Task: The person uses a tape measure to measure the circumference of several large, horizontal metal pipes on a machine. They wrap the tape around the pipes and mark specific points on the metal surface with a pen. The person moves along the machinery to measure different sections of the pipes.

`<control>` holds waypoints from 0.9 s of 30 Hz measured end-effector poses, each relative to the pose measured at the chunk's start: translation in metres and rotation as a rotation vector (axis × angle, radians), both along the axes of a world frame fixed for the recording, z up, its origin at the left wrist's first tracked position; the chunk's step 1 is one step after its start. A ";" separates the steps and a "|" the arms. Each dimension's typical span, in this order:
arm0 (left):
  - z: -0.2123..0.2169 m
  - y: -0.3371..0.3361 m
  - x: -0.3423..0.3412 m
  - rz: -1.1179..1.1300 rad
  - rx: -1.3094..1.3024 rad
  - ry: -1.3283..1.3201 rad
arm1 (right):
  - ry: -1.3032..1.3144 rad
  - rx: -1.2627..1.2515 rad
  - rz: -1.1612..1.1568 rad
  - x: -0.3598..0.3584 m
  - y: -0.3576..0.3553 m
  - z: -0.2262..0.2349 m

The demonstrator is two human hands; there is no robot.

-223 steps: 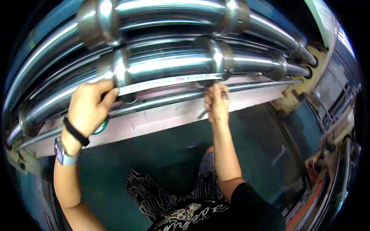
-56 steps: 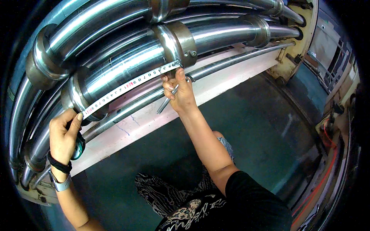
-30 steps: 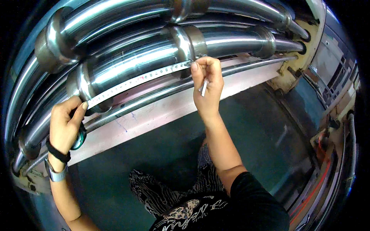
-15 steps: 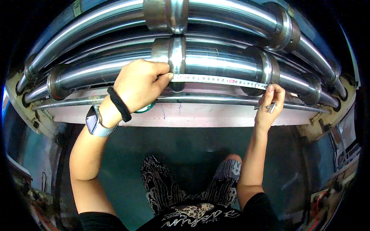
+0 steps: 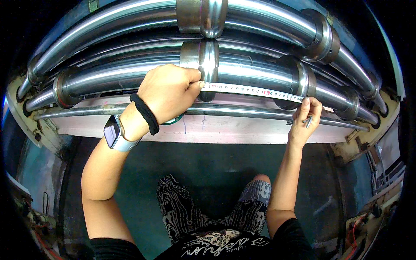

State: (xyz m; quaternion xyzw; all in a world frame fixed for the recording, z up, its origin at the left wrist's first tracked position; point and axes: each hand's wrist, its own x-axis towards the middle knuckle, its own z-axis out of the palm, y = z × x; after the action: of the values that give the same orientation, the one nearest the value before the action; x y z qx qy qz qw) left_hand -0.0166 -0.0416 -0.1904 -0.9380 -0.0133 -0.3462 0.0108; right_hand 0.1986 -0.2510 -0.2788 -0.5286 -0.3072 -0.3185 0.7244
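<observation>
A white tape measure blade (image 5: pixel 251 90) stretches along the front of a polished steel shaft (image 5: pixel 255 69). My left hand (image 5: pixel 167 93) pinches it beside the middle collar (image 5: pixel 210 58). Below that palm shows the edge of a green curved thing (image 5: pixel 177 119), mostly hidden. My right hand (image 5: pixel 305 119) pinches the blade's other end at the right-hand collar (image 5: pixel 307 78). Short thin grey metal rods (image 5: pixel 308 122) stick out between its curled fingers; their kind is not clear.
Another collared steel shaft (image 5: pixel 268 21) runs behind, higher in view. A thinner bar (image 5: pixel 242 112) crosses in front, over a pale pink ledge (image 5: pixel 242 130). Cream-coloured side frames (image 5: pixel 43 123) hold the shaft ends. Dark green floor (image 5: pixel 208 160) lies under my legs.
My left hand, the tape and the collars appear slightly farther right in the picture. My right hand sits a little lower. Both hands keep their grip on the tape.
</observation>
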 end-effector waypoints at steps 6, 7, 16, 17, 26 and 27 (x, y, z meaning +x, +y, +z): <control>0.000 0.000 0.000 0.021 -0.001 -0.001 | 0.000 -0.007 -0.006 -0.001 0.001 0.000; 0.001 -0.001 -0.001 0.026 -0.011 0.005 | -0.006 -0.008 -0.012 -0.001 0.001 0.001; 0.002 0.000 -0.001 0.031 -0.051 0.031 | -0.011 -0.003 0.005 -0.001 0.001 -0.001; 0.002 -0.001 -0.001 0.030 -0.057 0.031 | -0.018 -0.005 0.003 0.001 0.001 -0.001; 0.003 -0.001 -0.001 0.031 -0.032 0.019 | -0.052 -0.013 -0.024 0.003 0.001 -0.003; 0.003 -0.002 -0.001 0.029 -0.034 0.019 | -0.073 -0.018 -0.038 0.005 0.001 -0.004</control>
State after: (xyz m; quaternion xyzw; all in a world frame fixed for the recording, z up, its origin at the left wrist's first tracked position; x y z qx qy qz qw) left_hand -0.0171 -0.0431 -0.1875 -0.9411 -0.0328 -0.3366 -0.0002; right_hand 0.2033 -0.2501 -0.2828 -0.5288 -0.3262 -0.3487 0.7017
